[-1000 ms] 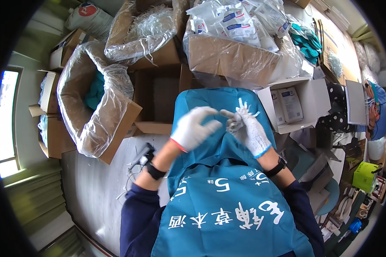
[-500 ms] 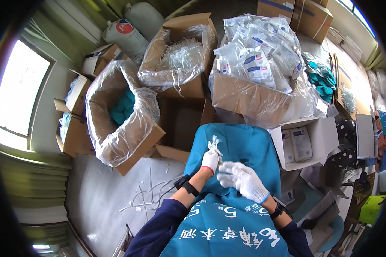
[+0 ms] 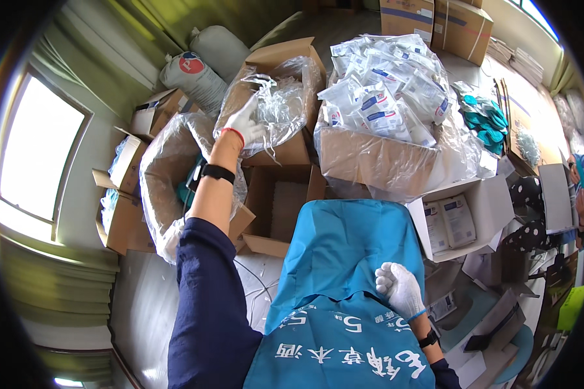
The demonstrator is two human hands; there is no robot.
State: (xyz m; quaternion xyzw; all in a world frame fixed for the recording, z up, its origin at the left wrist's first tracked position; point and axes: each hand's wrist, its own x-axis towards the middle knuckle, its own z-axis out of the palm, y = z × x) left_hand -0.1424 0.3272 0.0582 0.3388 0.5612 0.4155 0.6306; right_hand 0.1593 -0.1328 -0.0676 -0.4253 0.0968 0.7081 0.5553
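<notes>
My left hand, in a white knit glove, reaches far forward over the near left side of a plastic-lined carton. Its fingers look stretched out. Just beyond the fingertips is a loose bunch of clear strips, apparently free of the hand. More tangled clear strips fill this carton. Above the teal apron spread over my lap, my right hand, also gloved, has its fingers curled with nothing visible in them.
A carton heaped with white packets stands ahead, a white box with similar packets to the right. At left, a plastic-lined carton holds teal items. An open brown carton sits between. Teal gloves lie farther right.
My left hand has moved from above my lap, where it held a bunch of clear strips, forward and left to the strip carton. My right hand has drawn back to the right and curled its fingers.
</notes>
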